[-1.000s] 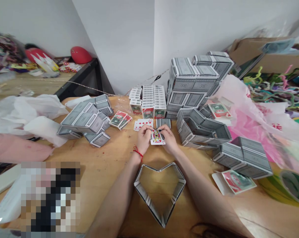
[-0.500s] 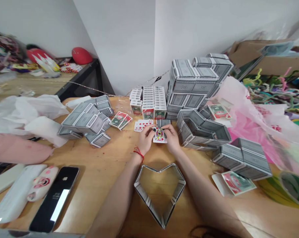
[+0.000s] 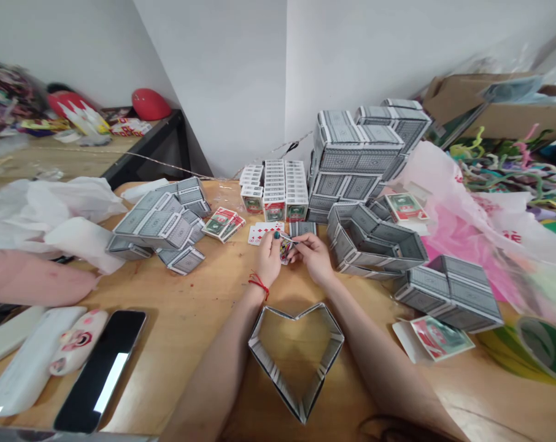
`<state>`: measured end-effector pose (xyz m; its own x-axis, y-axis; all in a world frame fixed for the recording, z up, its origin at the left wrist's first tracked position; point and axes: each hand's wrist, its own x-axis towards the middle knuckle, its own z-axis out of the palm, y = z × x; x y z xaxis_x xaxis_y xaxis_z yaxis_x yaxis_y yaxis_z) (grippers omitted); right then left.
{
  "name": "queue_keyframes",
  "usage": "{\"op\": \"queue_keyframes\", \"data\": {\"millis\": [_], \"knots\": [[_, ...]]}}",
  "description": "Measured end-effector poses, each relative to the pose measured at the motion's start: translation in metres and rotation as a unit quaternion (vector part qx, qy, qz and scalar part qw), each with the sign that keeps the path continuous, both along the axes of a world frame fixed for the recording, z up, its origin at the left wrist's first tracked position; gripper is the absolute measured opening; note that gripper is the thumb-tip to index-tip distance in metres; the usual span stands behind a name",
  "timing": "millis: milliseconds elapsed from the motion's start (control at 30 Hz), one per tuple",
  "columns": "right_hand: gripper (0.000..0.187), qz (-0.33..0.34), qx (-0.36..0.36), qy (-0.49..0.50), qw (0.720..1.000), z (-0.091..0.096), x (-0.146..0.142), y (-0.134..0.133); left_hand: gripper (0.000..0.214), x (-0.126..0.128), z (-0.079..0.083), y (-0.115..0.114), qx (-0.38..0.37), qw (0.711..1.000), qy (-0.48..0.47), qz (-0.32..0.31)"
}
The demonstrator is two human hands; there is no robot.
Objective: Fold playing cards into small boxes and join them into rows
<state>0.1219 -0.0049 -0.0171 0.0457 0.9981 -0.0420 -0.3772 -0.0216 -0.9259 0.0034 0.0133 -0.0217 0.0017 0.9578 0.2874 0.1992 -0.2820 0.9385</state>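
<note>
Between my two hands, a face playing card point(image 3: 286, 248) is held up at a tilt. My left hand point(image 3: 269, 256) grips its left side, thumb on top. The fingers of my right hand point(image 3: 309, 255) pinch its right edge. Whether more cards lie under it I cannot tell. Just beyond, several face-up red playing cards point(image 3: 264, 232) lie fanned, beside a face-down pile of cards point(image 3: 302, 228). Nearer to me, between my forearms, stands a heart-shaped frame of folded cards point(image 3: 274, 372).
Rows of card boxes point(image 3: 274, 190) and tall stacked card blocks point(image 3: 347, 166) stand at the back. A card structure point(image 3: 153, 221) is on the left, above a phone point(image 3: 100, 371). Yellow tape point(image 3: 508, 350) and an opened card box point(image 3: 444, 337) lie at right.
The card was lying flatter, its face toward me; now it is turned and tilted between my fingers. My hands have shifted slightly left, and my right fingers have changed their hold.
</note>
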Motion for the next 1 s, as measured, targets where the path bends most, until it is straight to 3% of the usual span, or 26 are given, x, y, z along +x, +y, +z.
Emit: {"op": "queue_keyframes", "data": {"millis": [133,300,533,1000], "knots": [[0.010,0.006,0.001,0.014,1.000,-0.001,-0.003,0.000,0.023,0.001,0.004,-0.005,0.000,1.000,-0.009,0.009],[0.009,0.035,-0.006,0.039,0.999,0.003,-0.004,-0.003,0.011,0.000,0.004,-0.003,-0.009,0.999,0.027,0.031],[0.017,0.063,-0.009,0.069,0.996,0.006,-0.001,-0.005,0.010,-0.003,0.006,-0.001,0.008,0.999,0.035,0.030],[0.025,0.091,-0.054,-0.009,0.994,0.007,0.005,0.001,0.014,-0.007,0.014,-0.008,0.056,0.998,0.039,-0.002]]}}
